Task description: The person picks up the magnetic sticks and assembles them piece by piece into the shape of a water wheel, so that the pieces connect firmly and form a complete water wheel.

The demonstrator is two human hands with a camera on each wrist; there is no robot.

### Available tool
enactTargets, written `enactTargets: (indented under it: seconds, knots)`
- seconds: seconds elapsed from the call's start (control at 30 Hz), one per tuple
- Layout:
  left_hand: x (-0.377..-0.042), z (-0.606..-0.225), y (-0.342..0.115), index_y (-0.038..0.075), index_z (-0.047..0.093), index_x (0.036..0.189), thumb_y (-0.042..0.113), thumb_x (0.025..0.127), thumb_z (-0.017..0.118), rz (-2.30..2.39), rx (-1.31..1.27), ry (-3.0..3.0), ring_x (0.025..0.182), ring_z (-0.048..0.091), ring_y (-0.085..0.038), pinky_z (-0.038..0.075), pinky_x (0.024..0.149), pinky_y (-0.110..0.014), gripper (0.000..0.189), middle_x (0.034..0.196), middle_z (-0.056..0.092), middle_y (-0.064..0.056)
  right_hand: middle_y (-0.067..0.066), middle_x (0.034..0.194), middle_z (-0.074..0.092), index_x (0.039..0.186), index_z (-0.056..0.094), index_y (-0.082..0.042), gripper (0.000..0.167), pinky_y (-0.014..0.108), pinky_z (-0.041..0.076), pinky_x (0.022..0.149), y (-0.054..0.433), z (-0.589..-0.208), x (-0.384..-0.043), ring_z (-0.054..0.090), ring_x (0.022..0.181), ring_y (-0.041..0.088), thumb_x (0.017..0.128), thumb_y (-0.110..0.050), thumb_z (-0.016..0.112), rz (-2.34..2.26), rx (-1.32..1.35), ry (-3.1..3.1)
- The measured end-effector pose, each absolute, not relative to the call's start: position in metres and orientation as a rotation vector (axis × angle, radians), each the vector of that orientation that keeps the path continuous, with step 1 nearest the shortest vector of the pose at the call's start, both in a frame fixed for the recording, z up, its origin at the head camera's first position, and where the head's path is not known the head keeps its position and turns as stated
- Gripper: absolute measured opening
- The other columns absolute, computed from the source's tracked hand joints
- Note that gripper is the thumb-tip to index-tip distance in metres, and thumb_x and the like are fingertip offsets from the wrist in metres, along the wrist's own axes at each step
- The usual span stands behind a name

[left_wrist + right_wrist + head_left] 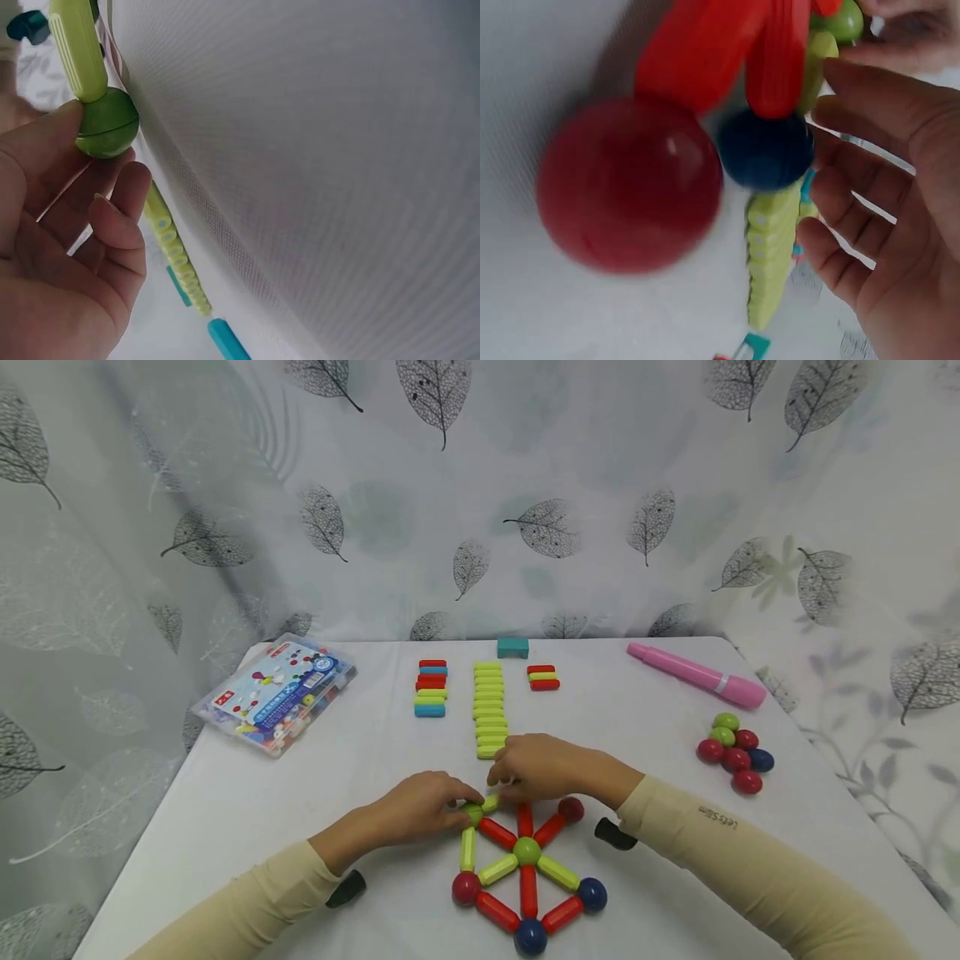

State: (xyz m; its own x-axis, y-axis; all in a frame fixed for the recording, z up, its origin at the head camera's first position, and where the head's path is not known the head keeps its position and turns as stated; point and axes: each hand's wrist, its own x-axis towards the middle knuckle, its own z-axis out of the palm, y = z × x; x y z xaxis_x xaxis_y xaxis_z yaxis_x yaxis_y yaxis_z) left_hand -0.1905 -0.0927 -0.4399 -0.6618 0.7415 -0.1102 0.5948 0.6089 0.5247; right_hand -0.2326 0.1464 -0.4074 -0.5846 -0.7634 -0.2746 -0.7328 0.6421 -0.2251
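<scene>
Our left hand [418, 807] pinches the green ball [111, 129], probably light, hard and slippery, best held by its sides, and we cannot tell whether our right hand [546, 767] grips the yellow rod [491, 803] between our hands.

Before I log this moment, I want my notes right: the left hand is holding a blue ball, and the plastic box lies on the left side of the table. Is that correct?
Not quite: the ball in the left hand is a green ball, not blue, as the left wrist view shows. The plastic box does lie on the left side of the table.
</scene>
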Motion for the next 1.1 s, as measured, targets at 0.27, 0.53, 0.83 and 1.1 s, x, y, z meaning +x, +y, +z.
enactTargets:
  seconds: [0.27, 0.53, 0.83, 1.1]
  knots:
    - [-0.189, -0.442, -0.094, 0.017, 0.072, 0.129, 0.027, 0.093, 0.076, 0.636, 1.066, 2.516, 0.105, 0.065, -0.008, 0.054, 0.095, -0.031, 0.037, 0.116, 0.074, 0.008, 0.009, 0.117, 0.070, 0.125, 0.072, -0.009, 0.031, 0.043, 0.056, 0.093, 0.191, -0.412, -0.303, 0.062, 0.107, 0.027, 0.095, -0.016, 0.073, -0.130, -0.754, 2.970]
    - [-0.188, -0.444, -0.095, 0.018, 0.071, 0.130, 0.027, 0.094, 0.074, 0.636, 1.090, 2.524, 0.108, 0.065, -0.008, 0.053, 0.096, -0.033, 0.037, 0.118, 0.073, 0.008, 0.012, 0.117, 0.069, 0.126, 0.072, -0.012, 0.031, 0.046, 0.056, 0.091, 0.211, -0.427, -0.335, 0.057, 0.105, 0.030, 0.096, -0.015, 0.069, 0.017, -0.558, 3.002]
    - [-0.187, -0.443, -0.093, 0.017, 0.071, 0.130, 0.026, 0.094, 0.074, 0.626, 1.102, 2.527, 0.109, 0.066, -0.009, 0.053, 0.096, -0.032, 0.037, 0.118, 0.073, 0.008, 0.012, 0.105, 0.066, 0.117, 0.073, -0.008, 0.023, 0.047, 0.056, 0.089, 0.217, -0.431, -0.339, 0.058, 0.098, 0.029, 0.097, -0.019, 0.071, 0.063, -0.533, 2.970]
    - [-0.187, -0.443, -0.093, 0.016, 0.071, 0.130, 0.026, 0.094, 0.075, 0.621, 1.079, 2.525, 0.105, 0.066, -0.007, 0.054, 0.096, -0.033, 0.037, 0.116, 0.074, 0.008, 0.005, 0.089, 0.066, 0.108, 0.072, -0.008, 0.022, 0.038, 0.054, 0.077, 0.220, -0.429, -0.333, 0.058, 0.086, 0.024, 0.097, -0.027, 0.070, -0.067, -0.398, 2.832]
